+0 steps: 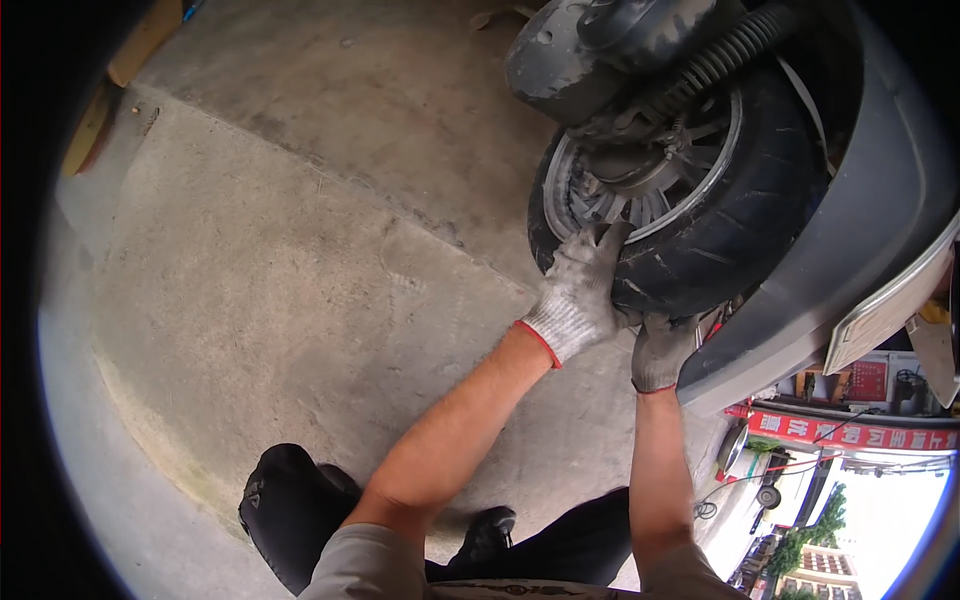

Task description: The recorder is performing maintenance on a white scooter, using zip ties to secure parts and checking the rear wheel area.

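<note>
A scooter's wheel (655, 190) stands at the upper right, with a black tire (715, 245) round a grey spoked rim. My left hand (585, 290), in a grey-white knit work glove with a red cuff edge, wraps over the tire's near side, fingers reaching to the rim. Beside it, my right hand (662, 352), gloved the same way, presses up against the tire's lower tread, near the dark fender (790, 300). Its fingertips are partly hidden by the tire. No tool shows in either hand.
A coiled shock spring (735, 55) and a scuffed dark housing (560, 65) sit over the wheel. A plate (895, 300) hangs off the fender at right. Concrete floor (270, 270) with a seam spreads to the left. My shoe (487, 535) is below; a red banner (840, 430) is at lower right.
</note>
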Tool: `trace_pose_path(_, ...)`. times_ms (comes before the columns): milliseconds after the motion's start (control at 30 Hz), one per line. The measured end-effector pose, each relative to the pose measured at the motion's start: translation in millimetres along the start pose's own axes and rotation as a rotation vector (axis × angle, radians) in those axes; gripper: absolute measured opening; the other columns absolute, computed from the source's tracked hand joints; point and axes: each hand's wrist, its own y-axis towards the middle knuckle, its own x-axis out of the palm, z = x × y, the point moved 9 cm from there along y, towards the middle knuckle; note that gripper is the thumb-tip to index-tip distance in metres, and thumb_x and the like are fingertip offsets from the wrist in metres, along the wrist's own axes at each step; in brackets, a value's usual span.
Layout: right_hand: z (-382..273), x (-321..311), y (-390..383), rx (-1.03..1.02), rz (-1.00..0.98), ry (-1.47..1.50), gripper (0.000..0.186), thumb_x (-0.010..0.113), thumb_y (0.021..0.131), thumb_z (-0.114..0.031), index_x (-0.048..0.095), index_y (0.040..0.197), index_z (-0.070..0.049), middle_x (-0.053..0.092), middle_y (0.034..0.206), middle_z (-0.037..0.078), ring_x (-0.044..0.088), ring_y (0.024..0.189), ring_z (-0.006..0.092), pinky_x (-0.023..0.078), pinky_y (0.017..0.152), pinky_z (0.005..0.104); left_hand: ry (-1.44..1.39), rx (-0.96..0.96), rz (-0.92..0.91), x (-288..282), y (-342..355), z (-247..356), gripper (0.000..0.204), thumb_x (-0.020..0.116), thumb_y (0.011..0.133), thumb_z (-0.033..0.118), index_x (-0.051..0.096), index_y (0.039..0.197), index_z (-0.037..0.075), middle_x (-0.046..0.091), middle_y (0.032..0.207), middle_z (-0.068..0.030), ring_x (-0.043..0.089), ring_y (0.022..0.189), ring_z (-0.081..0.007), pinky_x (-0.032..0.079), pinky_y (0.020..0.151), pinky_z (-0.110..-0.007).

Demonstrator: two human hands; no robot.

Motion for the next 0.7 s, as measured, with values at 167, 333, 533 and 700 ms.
trace_pose_path(167, -29, 13, -1, -0.085, -0.096, -0.200, 0.058, 0.065, 0.087, -0.012, 0.039, 0.138, -0.005, 0.049, 0.132, 0.008, 0.048, 0.120, 0.0223, 0.036, 0.104, 0.0356, 0.034, -0.083, -0.089, -1, -8, 4, 0.103, 0.086, 0.058, 0.037, 0.034, 0.141, 0.006, 0.047, 0.128, -0.0237, 0.048, 0.120, -0.0414, 0.043, 0.098, -0.045)
trace_pose_path(333, 2, -31, 3, -0.104, -0.162, -0.890, 0.046, 0.058, 0.091, -0.030, 0.052, 0.130, -0.005, 0.053, 0.132, 0.014, 0.046, 0.123, 0.0284, 0.037, 0.104, 0.0369, 0.040, -0.031, 0.001, -5, -14, 12, 0.098, 0.083, 0.063, 0.039, 0.034, 0.141, 0.006, 0.050, 0.127, -0.0257, 0.050, 0.119, -0.0412, 0.044, 0.099, -0.044)
trace_pose_path(533, 76, -59, 27, -0.323, -0.217, -0.748, 0.044, 0.058, 0.092, -0.015, 0.048, 0.133, -0.003, 0.051, 0.133, 0.012, 0.045, 0.121, 0.0269, 0.036, 0.103, 0.0370, 0.097, -0.120, 0.054, -19, -31, 11, 0.096, 0.083, 0.060, 0.035, 0.039, 0.140, 0.008, 0.056, 0.126, -0.0231, 0.053, 0.119, -0.0360, 0.045, 0.099, -0.041)
trace_pose_path(700, 120, -93, 75, -0.390, -0.167, -0.849, 0.043, 0.055, 0.094, -0.017, 0.048, 0.134, -0.003, 0.051, 0.134, 0.013, 0.045, 0.121, 0.0275, 0.035, 0.104, 0.0371, -0.004, -0.038, 0.077, -13, -16, 35, 0.096, 0.084, 0.056, 0.024, 0.040, 0.140, 0.009, 0.058, 0.126, -0.0193, 0.057, 0.115, -0.0312, 0.047, 0.096, -0.037)
